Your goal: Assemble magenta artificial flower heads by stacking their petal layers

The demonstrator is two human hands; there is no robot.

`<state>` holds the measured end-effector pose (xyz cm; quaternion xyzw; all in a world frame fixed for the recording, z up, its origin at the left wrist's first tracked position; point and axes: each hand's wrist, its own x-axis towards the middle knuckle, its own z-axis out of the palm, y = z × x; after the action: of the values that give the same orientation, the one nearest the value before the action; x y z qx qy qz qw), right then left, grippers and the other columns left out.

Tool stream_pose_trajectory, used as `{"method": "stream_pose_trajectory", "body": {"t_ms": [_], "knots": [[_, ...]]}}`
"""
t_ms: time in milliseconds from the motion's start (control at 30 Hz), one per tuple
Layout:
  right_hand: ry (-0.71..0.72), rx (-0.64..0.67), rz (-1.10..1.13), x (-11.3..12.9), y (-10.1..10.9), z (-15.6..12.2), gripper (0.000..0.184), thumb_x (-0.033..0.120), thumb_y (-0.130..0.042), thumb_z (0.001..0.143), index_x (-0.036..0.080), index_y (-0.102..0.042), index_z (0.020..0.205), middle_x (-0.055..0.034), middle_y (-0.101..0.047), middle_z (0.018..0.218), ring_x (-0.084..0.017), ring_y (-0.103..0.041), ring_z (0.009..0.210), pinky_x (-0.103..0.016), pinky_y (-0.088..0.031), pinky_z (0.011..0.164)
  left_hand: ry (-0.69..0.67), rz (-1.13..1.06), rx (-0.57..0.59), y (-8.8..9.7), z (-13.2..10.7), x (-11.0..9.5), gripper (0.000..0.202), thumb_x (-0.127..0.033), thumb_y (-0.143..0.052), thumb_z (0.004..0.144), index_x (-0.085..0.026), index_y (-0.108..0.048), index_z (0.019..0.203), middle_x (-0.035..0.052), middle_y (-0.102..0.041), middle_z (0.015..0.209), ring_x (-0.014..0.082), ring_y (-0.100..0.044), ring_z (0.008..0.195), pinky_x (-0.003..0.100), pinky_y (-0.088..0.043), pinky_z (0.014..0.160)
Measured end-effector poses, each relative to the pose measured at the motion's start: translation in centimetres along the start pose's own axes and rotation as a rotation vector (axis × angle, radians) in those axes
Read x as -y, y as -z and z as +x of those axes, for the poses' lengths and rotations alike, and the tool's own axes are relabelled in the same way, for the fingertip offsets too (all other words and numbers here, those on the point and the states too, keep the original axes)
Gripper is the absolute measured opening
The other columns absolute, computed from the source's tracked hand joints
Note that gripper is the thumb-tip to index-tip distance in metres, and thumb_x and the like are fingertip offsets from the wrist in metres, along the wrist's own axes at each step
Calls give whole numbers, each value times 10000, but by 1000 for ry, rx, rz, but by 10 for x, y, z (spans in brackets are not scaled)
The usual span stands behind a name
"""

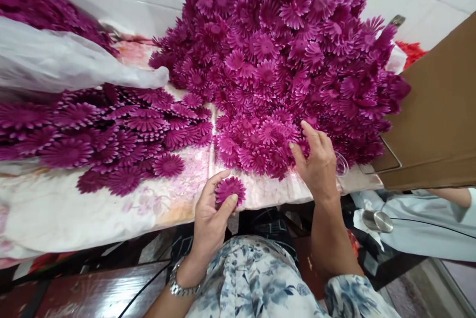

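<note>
Between the thumb and fingers of my left hand [212, 211] is a purple artificial flower head [231, 190], held face up at the table's front edge. My right hand [316, 161] reaches to the front of a tall heap of purple flower heads [266, 52], with its thumb and fingers apart. Whether its lower fingers touch a flower is hidden. Left of my hands lies a second pile of larger, flatter purple flower layers [126, 132], loosely stacked and overlapping.
A white plastic bag [74, 57] lies across the left pile. The table has a stained floral cover [156, 199]. On the right stand a cardboard box [433, 109] and a clear ring [341, 164]. Beyond it, another person's arm [451, 196] shows near a metal cylinder [377, 221].
</note>
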<state>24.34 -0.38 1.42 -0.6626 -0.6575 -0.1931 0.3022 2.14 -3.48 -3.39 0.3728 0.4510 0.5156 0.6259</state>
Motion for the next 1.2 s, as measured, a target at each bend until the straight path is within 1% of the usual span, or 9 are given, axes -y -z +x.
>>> {"method": "stream_pose_trajectory", "body": {"t_ms": [100, 267, 433, 633, 733, 833, 1033, 1133, 1200], "knots": [[19, -27, -4, 0, 1, -8, 319, 283, -515, 884, 153, -570, 1170, -107, -662, 973, -220, -574, 905, -377, -482, 831, 12, -48, -7, -4, 1, -2, 465, -262, -710, 708, -233, -556, 1146, -13, -587, 845, 87, -514, 639, 165, -510, 542], [21, 39, -4, 0, -2, -20, 157, 243, -526, 874, 172, -647, 944, -75, -674, 866, -202, -568, 837, -349, -444, 789, 99, -108, -5, -7, 1, -4, 418, -234, -717, 656, -197, -582, 1050, -14, -600, 789, 92, -529, 626, 186, -507, 550], [19, 48, 19, 1, -2, -18, 148, 251, -519, 877, 187, -641, 931, -65, -662, 868, -199, -555, 849, -341, -422, 786, 199, -136, -2, -6, 3, -5, 330, -243, -740, 605, -166, -596, 892, -9, -638, 691, 98, -556, 578, 192, -481, 533], [-27, 20, 22, 4, -19, 14, 181, 281, -514, 872, 183, -615, 986, -77, -642, 891, -216, -535, 861, -357, -418, 814, 212, -157, -23, -11, 3, -5, 331, -240, -762, 563, -162, -608, 844, -17, -638, 651, 104, -555, 567, 213, -482, 537], [-60, 37, 21, 1, -30, 24, 110, 243, -512, 854, 194, -603, 818, -64, -617, 826, -212, -524, 824, -351, -413, 803, 203, -159, -10, -12, 3, -6, 312, -243, -759, 569, -160, -611, 832, -15, -637, 641, 108, -548, 551, 226, -485, 528], [-73, 9, 58, -4, -32, 26, 147, 192, -476, 846, 202, -558, 724, -48, -595, 767, -198, -522, 791, -334, -415, 777, 202, -159, 2, -11, 3, -5, 293, -244, -757, 574, -157, -613, 813, -11, -634, 630, 109, -540, 544, 232, -484, 524], [-67, 46, 147, -3, -28, 28, 110, 254, -521, 836, 196, -596, 891, -53, -626, 847, -193, -548, 813, -341, -435, 802, 204, -180, -16, -12, 5, -3, 309, -247, -769, 569, -161, -616, 823, -12, -631, 663, 108, -547, 583, 218, -477, 536], [-41, 89, 138, -1, -30, 32, 79, 229, -543, 818, 203, -594, 765, -40, -620, 811, -191, -550, 823, -338, -434, 806, 200, -184, -10, -12, 5, -4, 307, -251, -769, 577, -160, -616, 827, -10, -632, 671, 108, -550, 586, 217, -474, 541], [-56, 51, 166, 0, -30, 34, 127, 181, -536, 808, 200, -560, 684, -27, -606, 754, -174, -546, 776, -319, -438, 773, 205, -180, -9, -12, 4, -5, 301, -247, -769, 579, -157, -616, 823, -8, -634, 670, 106, -550, 579, 216, -472, 546]]}}
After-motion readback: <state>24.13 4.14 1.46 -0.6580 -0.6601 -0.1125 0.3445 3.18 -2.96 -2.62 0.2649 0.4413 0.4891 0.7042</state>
